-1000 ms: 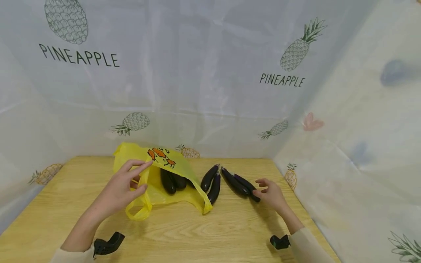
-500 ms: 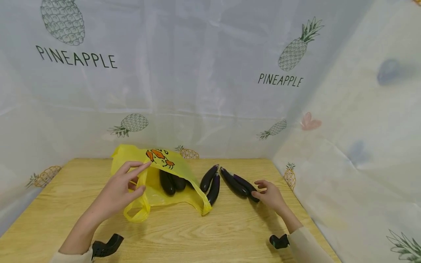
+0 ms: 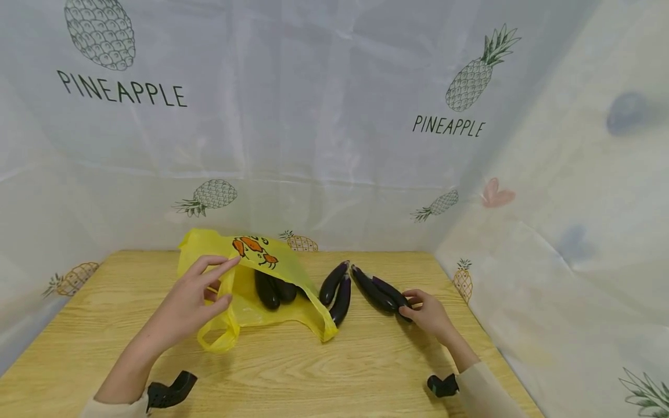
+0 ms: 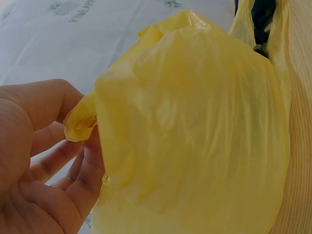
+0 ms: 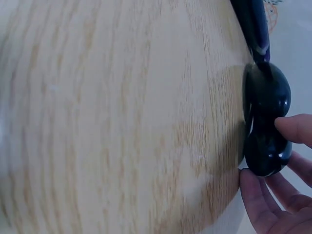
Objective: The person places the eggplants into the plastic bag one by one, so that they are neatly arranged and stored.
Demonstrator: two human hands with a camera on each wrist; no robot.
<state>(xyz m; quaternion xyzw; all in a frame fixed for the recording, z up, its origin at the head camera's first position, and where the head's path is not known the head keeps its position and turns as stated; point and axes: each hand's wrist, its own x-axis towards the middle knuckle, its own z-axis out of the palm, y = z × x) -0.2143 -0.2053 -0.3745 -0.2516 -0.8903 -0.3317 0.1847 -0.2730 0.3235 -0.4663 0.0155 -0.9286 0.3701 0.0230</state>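
Note:
My left hand [image 3: 190, 305] holds up the mouth of a yellow plastic bag [image 3: 209, 241] printed with orange crabs; the left wrist view shows a bunched bit of the bag [image 4: 80, 119] between the fingers. Inside lie several dark purple eggplants [image 3: 268, 290], partly hidden by the bag's upper side. On the right, my right hand [image 3: 431, 316] grips the rounded end of an eggplant [image 5: 267, 153], thumb on one side and fingers on the other. A second eggplant [image 3: 372, 290] lies right alongside it.
Two more eggplants [image 3: 341, 300] lie between the bag and the right-hand pair, close to the bag's edge. Everything rests on a wooden table [image 3: 324, 377]. A pale curtain [image 3: 324, 145] with pineapple prints stands behind and at both sides.
My right hand has closed in on the end of the rightmost eggplant and its fingers now wrap it. The left hand and the bag have stayed nearly still.

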